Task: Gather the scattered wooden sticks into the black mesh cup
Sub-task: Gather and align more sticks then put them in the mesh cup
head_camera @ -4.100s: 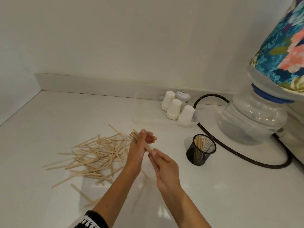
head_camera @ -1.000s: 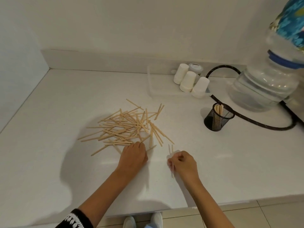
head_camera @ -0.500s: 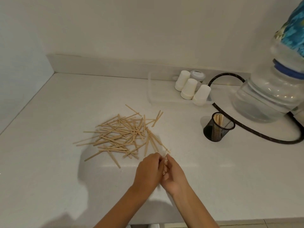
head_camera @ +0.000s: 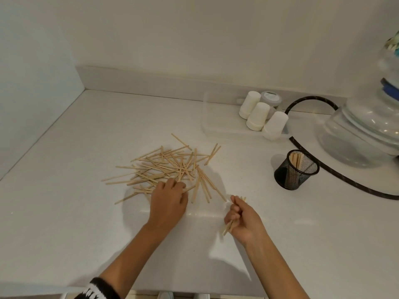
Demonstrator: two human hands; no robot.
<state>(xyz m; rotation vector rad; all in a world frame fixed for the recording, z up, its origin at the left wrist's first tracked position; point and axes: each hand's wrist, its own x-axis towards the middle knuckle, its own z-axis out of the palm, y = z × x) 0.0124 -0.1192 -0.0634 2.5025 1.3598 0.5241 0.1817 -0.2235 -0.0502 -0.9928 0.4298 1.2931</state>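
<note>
Fingertips of the left hand (head_camera: 168, 201) are pressing palm-down on the near edge of the scattered pile of thin pale wooden sticks (head_camera: 166, 167) lying on the white table (head_camera: 64, 212); whether they are pinching a stick cannot be told. To its right, the right hand (head_camera: 243, 219) is curling closed around a small bundle of sticks (head_camera: 229, 227), just above the table. Beyond the right hand, further right, the black mesh cup (head_camera: 295, 170) is standing upright with several sticks inside.

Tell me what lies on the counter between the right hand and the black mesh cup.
Nothing: in the head view, the counter between the right hand, closed on a few sticks, and the black mesh cup is bare.
</note>
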